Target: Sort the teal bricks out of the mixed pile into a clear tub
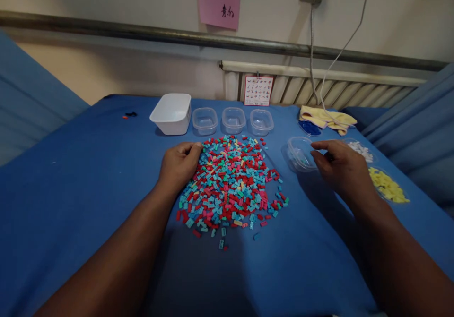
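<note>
A broad pile of small toy building bricks (230,180) in red, light blue, pink, green and cream covers the middle of the blue cloth. My left hand (179,163) rests at the pile's left edge, fingers curled under and thumb against them; what it may hold is hidden. Over on the right, my right hand (336,163) hovers at the rim of a clear plastic tub (301,154) with a few bluish bricks inside. Its thumb and forefinger are brought close together, and anything between them is too small to name.
Behind the pile stand a white bin (172,114) and three clear tubs (233,121). White pieces (361,150) and yellow pieces (388,184) sit in containers at the far right. A yellow cloth (328,117) lies near the radiator (336,83), with a hanging cord (312,47).
</note>
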{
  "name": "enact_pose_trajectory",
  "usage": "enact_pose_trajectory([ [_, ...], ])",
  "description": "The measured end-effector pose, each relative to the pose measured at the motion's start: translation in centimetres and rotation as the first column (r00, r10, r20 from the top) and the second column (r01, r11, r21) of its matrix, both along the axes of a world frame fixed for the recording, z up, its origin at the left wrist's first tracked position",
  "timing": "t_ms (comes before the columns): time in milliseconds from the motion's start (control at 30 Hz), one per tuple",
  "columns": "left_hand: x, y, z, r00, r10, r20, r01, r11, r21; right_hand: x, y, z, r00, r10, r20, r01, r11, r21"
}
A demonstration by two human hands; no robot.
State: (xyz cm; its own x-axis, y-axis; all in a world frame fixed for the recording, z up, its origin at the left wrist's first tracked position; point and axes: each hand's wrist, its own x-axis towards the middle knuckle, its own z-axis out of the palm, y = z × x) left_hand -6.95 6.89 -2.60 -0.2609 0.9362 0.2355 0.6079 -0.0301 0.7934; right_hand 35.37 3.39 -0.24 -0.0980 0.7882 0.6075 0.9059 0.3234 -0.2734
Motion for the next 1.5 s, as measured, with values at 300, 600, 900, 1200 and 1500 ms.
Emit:
enact_pose_trajectory([
  [300, 0.1, 0.0, 0.2, 1.0, 0.007, -0.01, -0.007, 1.0, -0.009, -5.1, -3.9, 1.5, 0.609, 0.77, -0.189, -0.753, 0.487, -0.442],
  [600, 0.1, -0.1, 0.1, 1.0, 0.002, 0.003, -0.002, 1.0, -0.01, -3.5, -2.8, 0.7, 0.791, 0.611, -0.031, -0.555, 0.695, -0.456],
  [900, 0.2, 0.0, 0.2, 1.0, 0.006, 0.004, -0.006, 1.0, -0.013, -3.5, -3.7, 1.5, 0.725, 0.676, -0.133, -0.549, 0.45, -0.705],
  [1200, 0.1, 0.1, 0.0, 1.0, 0.001, -0.015, -0.001, 1.0, -0.014, -5.5, -5.2, 3.0, 0.739, 0.642, -0.203, -0.548, 0.398, -0.736],
  [1500, 0.1, 0.0, 0.1, 1.0, 0.012, -0.003, -0.012, 1.0, -0.022, -7.4, -5.9, 2.3, 0.808, 0.575, -0.128, -0.45, 0.462, -0.764],
])
